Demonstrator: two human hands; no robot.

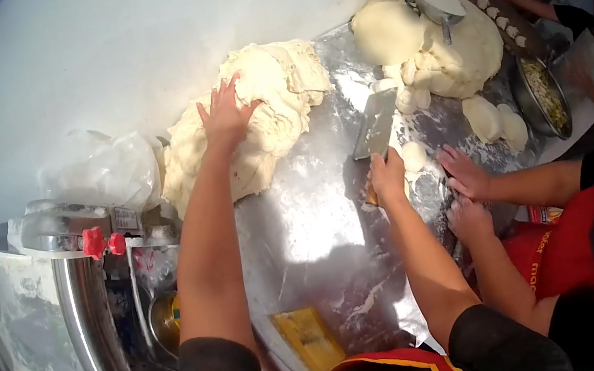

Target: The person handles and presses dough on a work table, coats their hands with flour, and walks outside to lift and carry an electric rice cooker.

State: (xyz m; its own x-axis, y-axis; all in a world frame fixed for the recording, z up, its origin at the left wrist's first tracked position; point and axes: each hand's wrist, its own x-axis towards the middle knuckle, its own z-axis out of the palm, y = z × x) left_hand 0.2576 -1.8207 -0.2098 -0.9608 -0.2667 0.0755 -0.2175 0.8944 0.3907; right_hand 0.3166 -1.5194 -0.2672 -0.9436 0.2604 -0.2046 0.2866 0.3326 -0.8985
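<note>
My left hand (226,115) lies with fingers spread on a large, lumpy mass of pale dough (256,129) against the wall. In my right hand (389,174) is a cleaver (376,125) with a broad rectangular metal blade pointing away from me; part of its wooden handle shows under my fist. Just right of that hand sits a small round dough piece (414,156). Beyond the blade, several small dough lumps (412,84) lie at the edge of a second big dough mass (467,51). The floured metal table (302,216) is under all of it.
At the right, a co-worker's hands (466,177) rest near the small dough piece. A metal bowl of chopped filling (545,93) and flat dough rounds (486,118) are beyond. A flour scoop (441,4) lies on the far dough. A roller machine (93,329) stands left.
</note>
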